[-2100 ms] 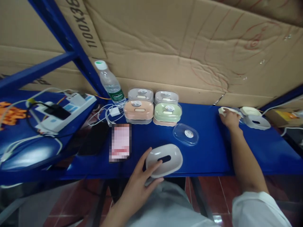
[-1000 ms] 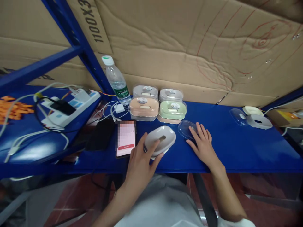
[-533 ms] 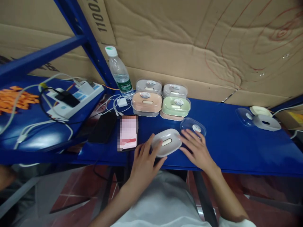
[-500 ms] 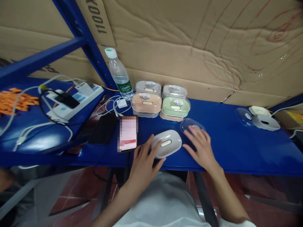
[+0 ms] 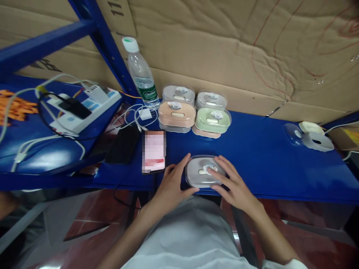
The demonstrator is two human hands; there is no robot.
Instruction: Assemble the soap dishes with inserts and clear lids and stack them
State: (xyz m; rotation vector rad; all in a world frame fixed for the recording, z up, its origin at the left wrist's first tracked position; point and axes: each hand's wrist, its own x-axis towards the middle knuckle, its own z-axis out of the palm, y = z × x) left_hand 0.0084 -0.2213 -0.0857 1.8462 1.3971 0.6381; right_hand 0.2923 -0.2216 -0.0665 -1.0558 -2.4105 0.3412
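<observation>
A light grey oval box (image 5: 196, 181), which looks like a soap box, sits at the table's front edge under a clear plastic cover (image 5: 196, 159) with a round white sticker. My left hand (image 5: 174, 183) curves around the box's left side, thumb at the front and forefinger at the back. From the right, my right hand (image 5: 235, 185) grips the covered box, one finger pressing near the sticker and the thumb at the front edge. Whether the cover is fully seated cannot be told.
Behind stand stacked covered boxes, an orange-pink one (image 5: 177, 114) and a green one (image 5: 213, 120) in front. A phone (image 5: 154, 151), water bottle (image 5: 143, 78), cables and a power strip (image 5: 84, 112) are left. At far right lie a grey shell (image 5: 318, 142) and clear cover (image 5: 291, 134).
My right hand has brought the clear cover from behind right onto the grey box. My left hand has shifted to the box's left side. The view has tilted slightly.
</observation>
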